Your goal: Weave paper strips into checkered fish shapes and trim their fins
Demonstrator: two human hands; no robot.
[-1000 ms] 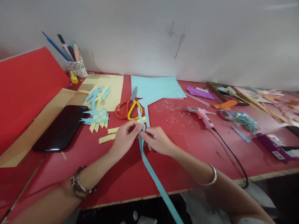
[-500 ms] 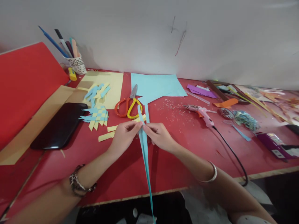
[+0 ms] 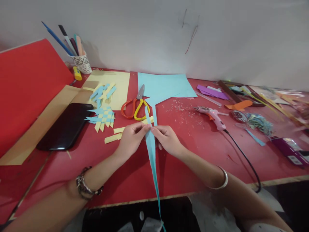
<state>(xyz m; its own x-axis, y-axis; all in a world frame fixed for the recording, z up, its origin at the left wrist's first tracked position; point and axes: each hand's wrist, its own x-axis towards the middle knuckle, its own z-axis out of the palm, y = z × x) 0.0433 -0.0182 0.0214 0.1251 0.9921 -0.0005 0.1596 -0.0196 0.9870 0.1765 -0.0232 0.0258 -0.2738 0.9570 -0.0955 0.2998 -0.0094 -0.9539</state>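
Observation:
A long light-blue paper strip (image 3: 151, 151) runs between my hands and hangs down past the table's front edge. My left hand (image 3: 132, 139) pinches it between thumb and fingers near its upper part. Right beside it, my right hand (image 3: 168, 139) grips the same strip, thumb on top, fingertips almost touching the left ones. Just beyond the hands lie scissors (image 3: 135, 108) with red and yellow handles. Yellow paper strips (image 3: 113, 138) rest by my left hand. Farther left are a woven blue-and-yellow paper piece (image 3: 102, 118) and a second woven piece (image 3: 103, 91).
A blue sheet (image 3: 166, 85) and a yellow sheet (image 3: 113, 82) lie at the back by the wall. On the left are a black phone (image 3: 65, 127) and a cup of pens (image 3: 82, 63). A pink glue gun (image 3: 212, 116) with a black cord lies right, near a purple box (image 3: 289, 150).
The whole view has shifted slightly, so things sit a little right and higher. Both hands keep their pinch on the strip, whose part below them looks more opened out.

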